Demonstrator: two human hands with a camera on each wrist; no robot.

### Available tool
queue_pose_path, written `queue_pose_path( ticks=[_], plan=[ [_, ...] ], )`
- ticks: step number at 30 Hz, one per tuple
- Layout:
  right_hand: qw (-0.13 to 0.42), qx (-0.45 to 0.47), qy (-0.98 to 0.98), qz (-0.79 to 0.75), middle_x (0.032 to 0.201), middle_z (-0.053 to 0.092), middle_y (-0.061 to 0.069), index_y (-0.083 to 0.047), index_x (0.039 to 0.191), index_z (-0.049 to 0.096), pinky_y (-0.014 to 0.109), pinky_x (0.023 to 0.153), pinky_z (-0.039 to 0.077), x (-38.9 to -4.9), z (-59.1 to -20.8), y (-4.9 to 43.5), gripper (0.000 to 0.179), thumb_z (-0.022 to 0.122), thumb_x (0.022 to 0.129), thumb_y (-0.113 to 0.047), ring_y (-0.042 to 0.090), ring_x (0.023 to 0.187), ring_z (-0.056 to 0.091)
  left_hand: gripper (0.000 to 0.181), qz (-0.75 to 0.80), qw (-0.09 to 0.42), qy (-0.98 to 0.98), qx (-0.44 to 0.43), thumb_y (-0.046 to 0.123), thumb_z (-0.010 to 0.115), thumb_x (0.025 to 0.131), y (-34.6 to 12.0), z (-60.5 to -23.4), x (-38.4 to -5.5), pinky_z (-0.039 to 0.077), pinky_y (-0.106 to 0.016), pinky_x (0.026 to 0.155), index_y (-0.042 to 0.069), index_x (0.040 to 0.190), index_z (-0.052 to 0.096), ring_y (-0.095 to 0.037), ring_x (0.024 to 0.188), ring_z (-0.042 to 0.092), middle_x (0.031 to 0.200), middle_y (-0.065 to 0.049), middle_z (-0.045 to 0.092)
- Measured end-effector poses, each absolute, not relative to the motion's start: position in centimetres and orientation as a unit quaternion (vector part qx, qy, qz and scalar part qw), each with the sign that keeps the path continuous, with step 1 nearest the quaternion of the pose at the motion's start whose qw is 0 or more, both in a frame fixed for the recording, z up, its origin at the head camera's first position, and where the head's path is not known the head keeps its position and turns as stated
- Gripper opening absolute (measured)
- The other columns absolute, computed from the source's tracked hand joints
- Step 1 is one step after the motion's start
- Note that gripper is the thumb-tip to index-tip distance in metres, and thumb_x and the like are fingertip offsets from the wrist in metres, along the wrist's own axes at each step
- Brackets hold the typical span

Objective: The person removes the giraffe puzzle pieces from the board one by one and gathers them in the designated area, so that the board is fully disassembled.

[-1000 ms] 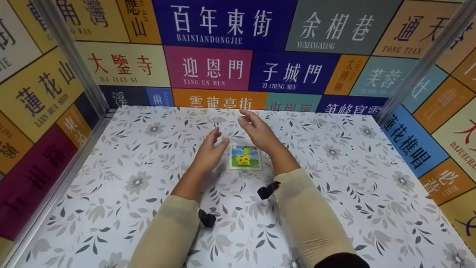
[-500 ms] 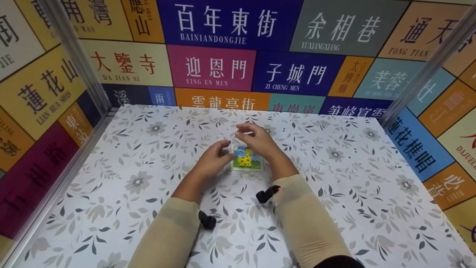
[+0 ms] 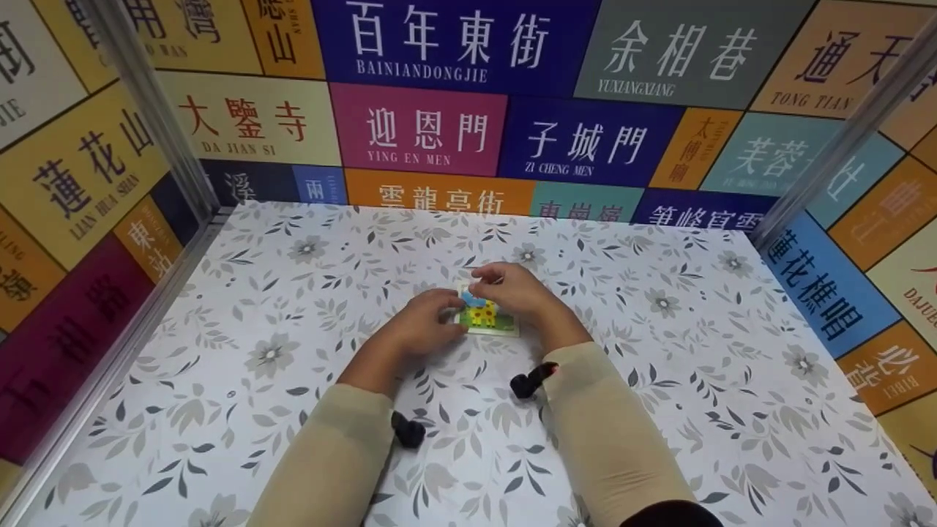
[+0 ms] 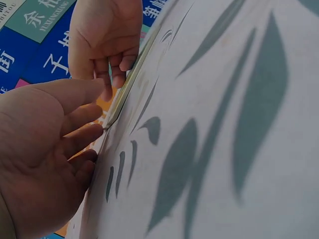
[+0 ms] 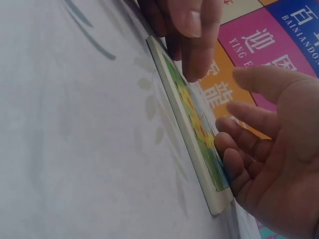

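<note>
A thin square board with a giraffe picture (image 3: 492, 320) lies flat on the table between my hands. From its left side, my left hand (image 3: 423, 323) reaches in, thumb and fingers slightly bent. The left wrist view has its fingertips at the edge of the board (image 4: 123, 97). My right hand (image 3: 521, 294) is over the upper right part of the board and hides that corner. Seen from the right wrist, its lower fingers are at the side of the board (image 5: 192, 129), loosely curved. Neither hand grips the board.
The table (image 3: 293, 439) wears a white covering with grey flowers and leaves. Colourful panels with Chinese place names (image 3: 421, 132) stand behind and at both sides. A small black camera (image 3: 408, 430) sits at the left wrist, another (image 3: 533, 380) at the right.
Both hands have come down and closer to the board, the right one moving back towards me. The fingers are more bent and now cover parts of the picture's edges.
</note>
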State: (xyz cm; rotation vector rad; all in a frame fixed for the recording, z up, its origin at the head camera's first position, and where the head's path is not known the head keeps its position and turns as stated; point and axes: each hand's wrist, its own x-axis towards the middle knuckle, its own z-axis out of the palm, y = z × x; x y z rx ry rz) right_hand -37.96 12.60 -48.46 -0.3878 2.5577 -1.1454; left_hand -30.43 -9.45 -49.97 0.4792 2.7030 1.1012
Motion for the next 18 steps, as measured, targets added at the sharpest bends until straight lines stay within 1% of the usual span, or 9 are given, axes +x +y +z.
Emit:
queue_pose_path(
  ticks=[3, 7, 12, 18],
  plan=[
    [0.165, -0.138, 0.898, -0.385, 0.129, 0.07, 0.004, -0.02, 0.139, 0.07, 0.046, 0.111, 0.053, -38.0, -48.7, 12.6, 0.044, 0.076, 0.099, -0.037, 0.024, 0.121, 0.064, 0.047, 0.34, 0.084, 0.917, 0.191, 0.024, 0.069, 0.1, -9.4, -49.9, -30.6, 0.03, -0.05, 0.133, 0.004, 0.143, 0.066, -0.035, 0.157, 0.041, 0.164, -0.014, 0.05],
    [0.178, -0.148, 0.904, -0.358, 0.131, 0.069, 0.004, -0.019, 0.138, 0.071, 0.045, 0.111, 0.052, -38.1, -48.7, 12.4, 0.042, 0.077, 0.097, -0.028, 0.024, 0.12, 0.063, 0.043, 0.32, 0.077, 0.922, 0.203, 0.019, 0.07, 0.099, -9.4, -49.6, -30.7, 0.032, -0.051, 0.132, 0.004, 0.139, 0.068, -0.038, 0.154, 0.045, 0.161, -0.016, 0.053],
    [0.179, -0.17, 0.913, -0.325, 0.133, 0.066, 0.005, -0.019, 0.138, 0.071, 0.046, 0.111, 0.052, -38.2, -48.6, 12.2, 0.042, 0.076, 0.097, -0.022, 0.025, 0.121, 0.062, 0.041, 0.311, 0.095, 0.927, 0.189, 0.019, 0.071, 0.099, -9.3, -49.2, -30.7, 0.032, -0.051, 0.132, 0.008, 0.139, 0.069, -0.036, 0.154, 0.044, 0.16, -0.013, 0.053],
    [0.178, -0.182, 0.92, -0.297, 0.137, 0.064, 0.004, -0.02, 0.142, 0.07, 0.046, 0.118, 0.05, -38.3, -48.6, 11.7, 0.046, 0.075, 0.096, -0.019, 0.024, 0.128, 0.061, 0.039, 0.3, 0.124, 0.932, 0.16, 0.022, 0.073, 0.099, -9.3, -48.7, -31.1, 0.035, -0.048, 0.131, 0.013, 0.137, 0.069, -0.032, 0.154, 0.044, 0.158, -0.007, 0.054]
  ],
)
